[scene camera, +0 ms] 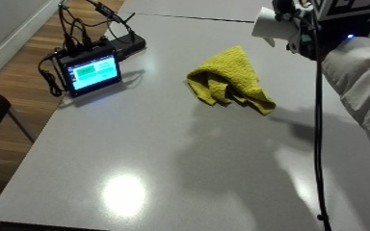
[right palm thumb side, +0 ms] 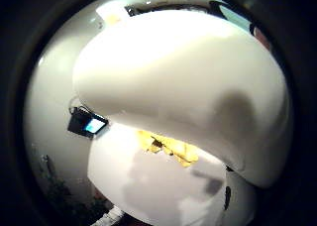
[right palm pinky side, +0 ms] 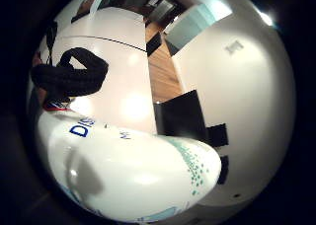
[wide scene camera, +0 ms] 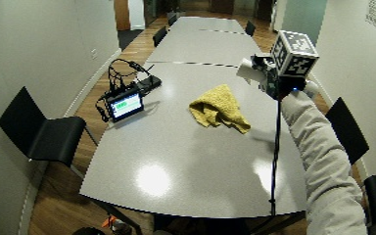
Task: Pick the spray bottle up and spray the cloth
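Grey table (scene camera: 172,159) fills the scene, long and glossy, with ceiling light glaring off its near end. Over its far right side comes a pale sleeve (scene camera: 364,82), and at the end of it the gloved right hand (scene camera: 313,33) is up in the air, well above the tabletop, wrapped round the white bottle (scene camera: 271,26) — the bottle's pale end juts out from the hand toward the middle of the table. In the little-finger palm view the bottle (right palm pinky side: 128,180) bulks right up against the palm, white with blue lettering and a patch of green dots, and a black-gloved finger (right palm pinky side: 74,77) curls over beside it; in the thumb-side palm view the white body (right palm thumb side: 183,82) swallows most of the picture. So the hand is closed round the bottle, holding it clear of the table. Below and to the side of it lies the yellow cloth (scene camera: 230,82), crumpled in a loose heap near the table's middle, apart from the hand and bottle, and it peeks out yellow (right palm thumb side: 168,146) beneath the bottle in the thumb-side view. Over on the table's left edge stands a small screen (scene camera: 92,72), tilted up and lit green and blue, well apart from the cloth — a tangle of black cables runs off behind it. A black chair (wide scene camera: 41,132) sits by the left side in the wide view.
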The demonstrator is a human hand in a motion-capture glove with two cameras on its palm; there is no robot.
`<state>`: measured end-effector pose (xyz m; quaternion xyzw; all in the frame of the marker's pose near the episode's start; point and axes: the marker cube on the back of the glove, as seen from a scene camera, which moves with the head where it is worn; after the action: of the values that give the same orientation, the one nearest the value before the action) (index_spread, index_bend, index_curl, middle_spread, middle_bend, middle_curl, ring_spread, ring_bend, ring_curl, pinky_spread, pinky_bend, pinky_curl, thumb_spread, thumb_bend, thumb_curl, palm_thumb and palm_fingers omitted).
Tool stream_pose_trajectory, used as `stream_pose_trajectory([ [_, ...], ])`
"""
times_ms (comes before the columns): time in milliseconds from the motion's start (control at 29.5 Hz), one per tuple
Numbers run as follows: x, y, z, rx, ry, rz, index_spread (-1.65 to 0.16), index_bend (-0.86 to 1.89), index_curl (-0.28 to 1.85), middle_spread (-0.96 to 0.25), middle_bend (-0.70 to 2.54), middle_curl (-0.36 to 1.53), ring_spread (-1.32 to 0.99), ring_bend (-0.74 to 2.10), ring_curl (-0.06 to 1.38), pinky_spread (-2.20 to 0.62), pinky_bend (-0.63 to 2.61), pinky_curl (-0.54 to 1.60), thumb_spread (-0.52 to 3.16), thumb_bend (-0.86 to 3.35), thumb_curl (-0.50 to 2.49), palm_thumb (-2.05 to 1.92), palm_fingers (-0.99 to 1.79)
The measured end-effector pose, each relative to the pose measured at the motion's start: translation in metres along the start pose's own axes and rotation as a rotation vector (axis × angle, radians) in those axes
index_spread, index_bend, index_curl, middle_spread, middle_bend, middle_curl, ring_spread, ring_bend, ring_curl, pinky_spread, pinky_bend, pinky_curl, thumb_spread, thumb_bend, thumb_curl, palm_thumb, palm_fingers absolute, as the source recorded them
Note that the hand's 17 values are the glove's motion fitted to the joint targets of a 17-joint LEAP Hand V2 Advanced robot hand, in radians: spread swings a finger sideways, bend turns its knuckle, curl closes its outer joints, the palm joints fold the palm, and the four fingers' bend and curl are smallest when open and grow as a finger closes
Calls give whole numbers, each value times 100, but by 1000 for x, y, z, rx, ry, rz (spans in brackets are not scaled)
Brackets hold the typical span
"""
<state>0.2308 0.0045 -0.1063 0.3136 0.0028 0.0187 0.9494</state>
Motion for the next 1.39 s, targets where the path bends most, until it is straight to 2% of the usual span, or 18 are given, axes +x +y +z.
stream_pose_trajectory([
  [271,-20,0,13,-66,245,-89,-27,16,43,-15,43,51,-18,53,47,-25,35,42,24,-3,68,116,116],
  [474,-35,-4,15,-83,288,-122,-27,16,44,-16,43,52,-18,52,48,-25,35,42,21,-3,69,115,117],
  [610,-40,-5,15,-91,224,-102,-27,15,44,-16,43,52,-19,52,48,-26,36,43,20,-3,70,114,118],
  [949,-60,-21,-3,-45,-404,82,-27,14,45,-16,42,53,-19,51,49,-26,37,43,21,-2,72,114,113],
  [1016,-66,-26,-7,-33,-602,114,-27,11,43,-17,41,53,-19,50,48,-26,36,43,23,-2,72,115,106],
  [1186,-76,-46,-4,-59,-1129,159,-28,10,43,-16,38,54,-17,45,49,-20,28,44,44,1,72,119,68],
  [1287,-80,-56,10,-84,-1295,184,-28,12,42,-15,39,54,-16,43,48,-16,21,42,54,2,72,121,61],
  [1389,-93,-59,31,-141,-1358,205,-29,15,41,-16,40,53,-16,41,46,-12,13,37,63,3,71,121,54],
])
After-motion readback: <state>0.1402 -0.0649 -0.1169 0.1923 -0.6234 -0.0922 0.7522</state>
